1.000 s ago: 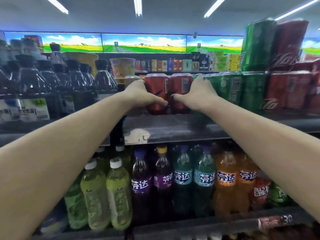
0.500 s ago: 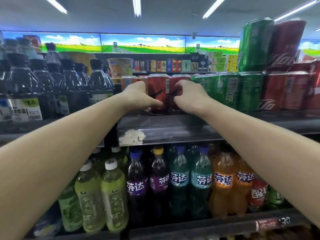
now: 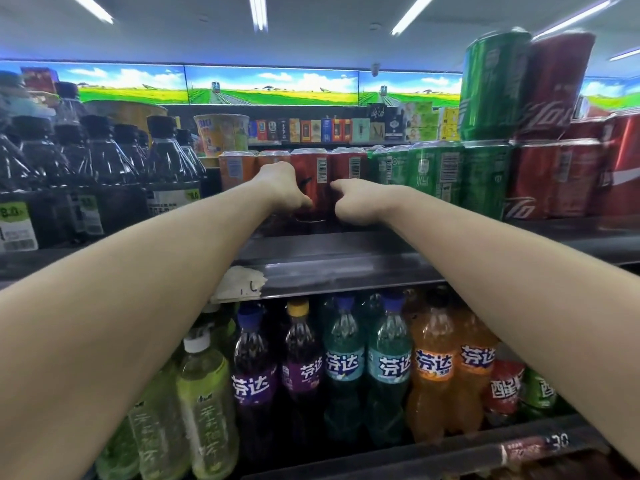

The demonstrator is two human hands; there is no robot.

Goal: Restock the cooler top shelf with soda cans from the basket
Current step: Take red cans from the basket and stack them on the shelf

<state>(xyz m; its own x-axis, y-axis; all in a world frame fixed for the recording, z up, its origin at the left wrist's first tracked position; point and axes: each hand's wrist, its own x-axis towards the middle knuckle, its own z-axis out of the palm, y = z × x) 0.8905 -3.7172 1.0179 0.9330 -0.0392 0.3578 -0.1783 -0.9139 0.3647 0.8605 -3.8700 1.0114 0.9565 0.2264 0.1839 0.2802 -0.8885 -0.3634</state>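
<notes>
We see two dark red soda cans (image 3: 313, 181) upright on the top shelf (image 3: 332, 251), long axes vertical, barcodes facing us; smooth metal cylinders. Our left hand (image 3: 282, 188) grasps the left can; our right hand (image 3: 360, 202), at three o'clock beside it, is curled at the right can, its grasp hidden.

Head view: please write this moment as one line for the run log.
phase: placing cans | left hand: on dark red can | right hand: beside same can, grip unclear | top shelf: green cans to the right

Both hands' fingers (image 3: 304, 202) hide behind knuckles; stacked cans (image 3: 526, 81) blur.
</notes>
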